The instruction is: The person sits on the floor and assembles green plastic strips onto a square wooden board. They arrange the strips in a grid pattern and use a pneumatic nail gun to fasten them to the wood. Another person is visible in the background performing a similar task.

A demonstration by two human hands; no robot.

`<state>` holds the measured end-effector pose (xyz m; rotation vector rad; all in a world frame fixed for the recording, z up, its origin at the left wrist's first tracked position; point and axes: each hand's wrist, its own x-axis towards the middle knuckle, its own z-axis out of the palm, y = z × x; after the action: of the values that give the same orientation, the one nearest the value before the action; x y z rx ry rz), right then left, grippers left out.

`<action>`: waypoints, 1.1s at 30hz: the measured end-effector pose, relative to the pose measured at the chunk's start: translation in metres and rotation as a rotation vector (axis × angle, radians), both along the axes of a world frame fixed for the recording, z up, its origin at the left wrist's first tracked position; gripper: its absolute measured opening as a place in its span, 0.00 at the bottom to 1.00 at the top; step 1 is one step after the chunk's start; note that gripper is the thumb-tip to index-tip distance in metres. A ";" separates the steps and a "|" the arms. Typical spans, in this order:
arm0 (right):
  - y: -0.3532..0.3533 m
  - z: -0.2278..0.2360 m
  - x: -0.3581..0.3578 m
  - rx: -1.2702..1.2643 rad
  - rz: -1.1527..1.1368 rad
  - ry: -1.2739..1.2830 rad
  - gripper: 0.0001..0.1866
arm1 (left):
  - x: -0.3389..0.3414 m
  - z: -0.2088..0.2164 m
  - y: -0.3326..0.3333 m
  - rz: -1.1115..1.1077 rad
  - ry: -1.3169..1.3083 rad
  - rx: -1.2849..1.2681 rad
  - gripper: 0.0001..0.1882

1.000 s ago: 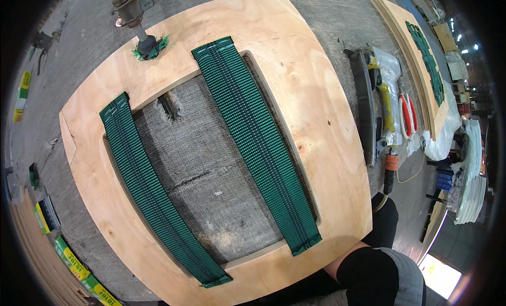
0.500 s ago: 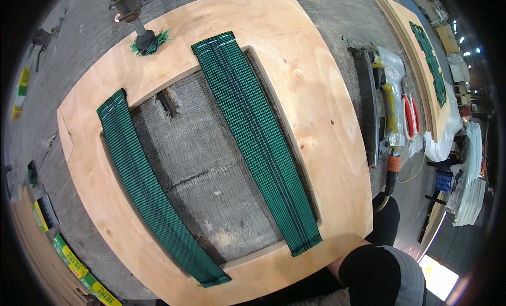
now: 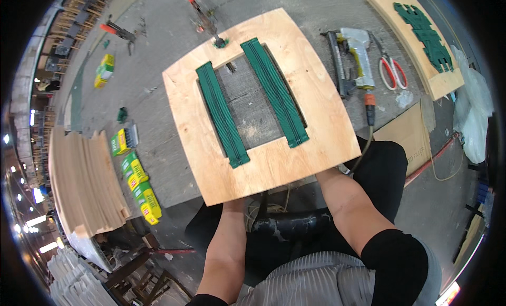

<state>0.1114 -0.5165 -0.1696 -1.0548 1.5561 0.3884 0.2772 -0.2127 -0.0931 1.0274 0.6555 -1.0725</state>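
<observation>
A pale plywood seat frame (image 3: 321,111) with a rectangular cutout lies on the grey worktable, its near edge jutting toward me. Two green webbing straps, a left strap (image 3: 222,115) and a right strap (image 3: 275,92), run across the cutout from far rim to near rim. At the far edge, a clamp (image 3: 205,22) with a red-tipped handle presses on the wood over green scraps. My left hand (image 3: 234,205) reaches under the near edge at its left part. Under the near right corner goes my right hand (image 3: 328,174). The board hides the fingers of both.
Right of the frame lie a staple gun (image 3: 359,58) with its air hose and red-handled scissors (image 3: 392,73). Beyond is a board (image 3: 443,84) with green webbing pieces on it. On the left are yellow-green boxes (image 3: 134,169), stacked curved wood pieces (image 3: 87,182) and another clamp (image 3: 118,30).
My view has pulled back and turned, so the frame looks smaller and both my forearms show. The straps and the clamp keep their places on the wood.
</observation>
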 end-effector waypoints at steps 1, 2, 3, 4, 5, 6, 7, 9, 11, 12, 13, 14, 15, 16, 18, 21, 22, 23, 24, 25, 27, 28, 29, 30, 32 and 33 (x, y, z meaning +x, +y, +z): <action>0.011 0.004 -0.003 0.058 -0.024 -0.031 0.29 | -0.004 0.010 -0.006 -0.022 0.026 -0.005 0.25; 0.025 0.008 -0.006 0.110 -0.042 -0.059 0.29 | -0.009 0.021 -0.009 -0.066 0.055 0.023 0.25; 0.034 0.013 -0.010 0.149 -0.059 -0.082 0.28 | -0.013 0.032 -0.017 -0.123 0.054 0.126 0.24; 0.043 0.017 -0.018 0.189 -0.082 -0.102 0.28 | -0.020 0.036 -0.020 -0.182 0.056 0.236 0.23; 0.048 0.021 -0.025 0.214 -0.091 -0.112 0.28 | -0.022 0.041 -0.021 -0.167 0.084 0.331 0.21; 0.050 0.020 -0.037 0.225 -0.113 -0.105 0.28 | -0.031 0.053 -0.034 -0.206 0.087 0.429 0.20; 0.052 0.030 -0.037 0.242 -0.097 -0.123 0.28 | -0.030 0.050 -0.030 -0.191 0.096 0.431 0.19; 0.050 0.052 -0.037 0.239 -0.005 -0.104 0.34 | -0.029 0.045 -0.030 -0.184 0.149 0.420 0.18; 0.055 0.100 -0.015 0.161 0.246 -0.081 0.34 | -0.026 0.041 -0.017 -0.124 0.229 0.419 0.17; 0.052 0.115 -0.020 0.099 0.334 -0.047 0.35 | -0.028 0.041 -0.021 -0.142 0.232 0.394 0.17; 0.052 0.111 -0.020 -0.084 0.522 -0.055 0.37 | -0.029 0.041 -0.024 -0.157 0.234 0.371 0.17; 0.053 0.116 -0.016 -0.267 0.713 -0.065 0.39 | -0.030 0.043 -0.026 -0.169 0.234 0.348 0.17; 0.046 0.114 -0.020 -0.465 0.881 -0.050 0.41 | -0.034 0.044 -0.039 -0.210 0.200 0.361 0.18; 0.041 0.115 -0.022 -0.446 0.861 -0.140 0.41 | -0.040 0.046 -0.046 -0.244 0.166 0.383 0.19; 0.032 0.118 -0.027 -0.410 0.821 -0.321 0.40 | -0.050 0.048 -0.060 -0.303 0.118 0.406 0.21; 0.068 0.166 -0.002 -0.382 1.233 -0.365 0.44 | -0.040 0.042 -0.035 -0.258 0.045 0.472 0.23; 0.080 0.172 -0.001 -0.374 1.357 -0.324 0.46 | -0.042 0.041 -0.037 -0.278 0.011 0.467 0.25; 0.094 0.178 0.004 -0.292 1.378 -0.267 0.49 | -0.044 0.039 -0.039 -0.296 -0.022 0.463 0.26; 0.110 0.189 0.004 -0.380 1.387 -0.344 0.51 | -0.042 0.038 -0.037 -0.298 -0.017 0.455 0.28; 0.121 0.190 0.005 -0.418 1.406 -0.325 0.51 | -0.041 0.039 -0.042 -0.321 -0.014 0.438 0.30; 0.133 0.191 0.012 -0.461 1.427 -0.265 0.52 | -0.041 0.039 -0.040 -0.410 -0.042 0.412 0.38; 0.129 0.183 0.010 -0.459 1.403 -0.196 0.53 | -0.038 0.043 -0.046 -0.445 0.001 0.399 0.39; 0.124 0.175 0.005 -0.458 1.378 -0.129 0.53 | -0.032 0.048 -0.052 -0.479 0.044 0.387 0.40; 0.124 0.167 -0.003 -0.453 1.355 -0.097 0.53 | -0.030 0.051 -0.051 -0.511 0.094 0.384 0.42; 0.119 0.166 -0.007 -0.487 1.353 -0.064 0.54 | -0.016 0.043 -0.035 -0.425 0.046 0.441 0.42; 0.112 0.165 -0.013 -0.458 1.353 -0.022 0.55 | -0.011 0.044 -0.034 -0.398 0.021 0.496 0.42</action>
<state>0.0986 -0.4041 -0.0050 -2.3884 0.6871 0.9213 0.2662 -0.2471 -0.0492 1.6264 0.7742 -1.2959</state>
